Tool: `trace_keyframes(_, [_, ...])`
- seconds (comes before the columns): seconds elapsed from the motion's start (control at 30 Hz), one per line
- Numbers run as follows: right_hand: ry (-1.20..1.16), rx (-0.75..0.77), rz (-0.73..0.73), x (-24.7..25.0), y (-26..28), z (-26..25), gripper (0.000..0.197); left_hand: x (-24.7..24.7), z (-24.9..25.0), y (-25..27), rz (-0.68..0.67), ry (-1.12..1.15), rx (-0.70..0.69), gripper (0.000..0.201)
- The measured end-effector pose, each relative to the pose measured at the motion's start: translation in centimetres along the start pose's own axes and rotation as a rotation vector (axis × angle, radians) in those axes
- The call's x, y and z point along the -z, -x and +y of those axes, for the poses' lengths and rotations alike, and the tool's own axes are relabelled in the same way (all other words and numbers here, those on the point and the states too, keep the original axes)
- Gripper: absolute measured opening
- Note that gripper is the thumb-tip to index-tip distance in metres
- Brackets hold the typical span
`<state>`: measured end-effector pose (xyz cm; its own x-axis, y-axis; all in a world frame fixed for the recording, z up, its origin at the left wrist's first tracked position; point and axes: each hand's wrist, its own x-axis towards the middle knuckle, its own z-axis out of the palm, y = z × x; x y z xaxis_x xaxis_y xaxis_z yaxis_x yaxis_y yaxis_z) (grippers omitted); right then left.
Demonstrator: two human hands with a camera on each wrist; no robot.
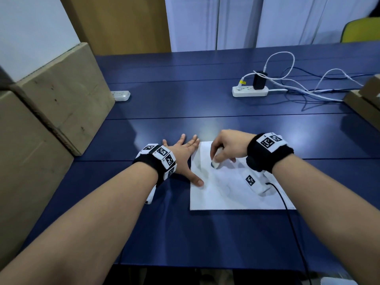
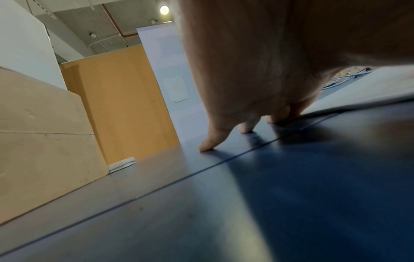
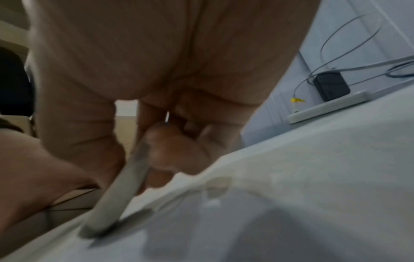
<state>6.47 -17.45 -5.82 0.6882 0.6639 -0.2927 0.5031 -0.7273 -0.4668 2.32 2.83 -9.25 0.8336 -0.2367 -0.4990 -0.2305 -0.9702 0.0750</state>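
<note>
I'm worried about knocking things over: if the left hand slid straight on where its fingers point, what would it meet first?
The left hand points forward and to the right. Only bare table lies ahead at first; the white power strip is probably the first thing met, though depth is unclear.

eraser (image 3: pixel 118 195) blurred, paper (image 1: pixel 222 196) marks too faint, yellow chair (image 1: pixel 362 30) cut off

Blue table (image 1: pixel 185 103) under paper sheet (image 1: pixel 226 194), power strip (image 1: pixel 249 91), cables (image 1: pixel 277 90), cardboard boxes (image 1: pixel 61 93).
</note>
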Motion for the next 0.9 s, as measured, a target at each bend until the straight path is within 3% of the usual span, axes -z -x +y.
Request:
trace_keyframes(0.17, [-0.043,-0.06,0.253,0.2,-0.9,0.7,0.007,0.0,0.0,0.0,0.003,0.008,-0.001,0.153])
trace_keyframes(0.23, [-0.034,-0.067,0.241,0.2,-0.9,0.8,0.004,0.0,0.0,0.1,0.003,0.007,0.0,0.153])
trace_keyframes(0.37, [0.003,-0.028,0.065,-0.4,-0.2,0.0,0.008,0.0,0.0,0.1,0.001,0.007,0.003,0.152])
trace_keyframes(0.57, [-0.115,-0.077,0.286,0.0,-0.6,1.5,0.007,0.0,0.1,0.1,0.0,0.015,-0.003,0.153])
trace_keyframes(0.73, [-0.047,-0.049,0.127,-0.5,0.0,1.1,0.007,0.1,0.2,0.2,-0.003,-0.003,0.002,0.15])
trace_keyframes(0.9, [-0.077,-0.051,0.282,0.1,-1.1,1.5,0.005,0.2,0.4,0.4,0.008,-0.011,-0.003,0.146])
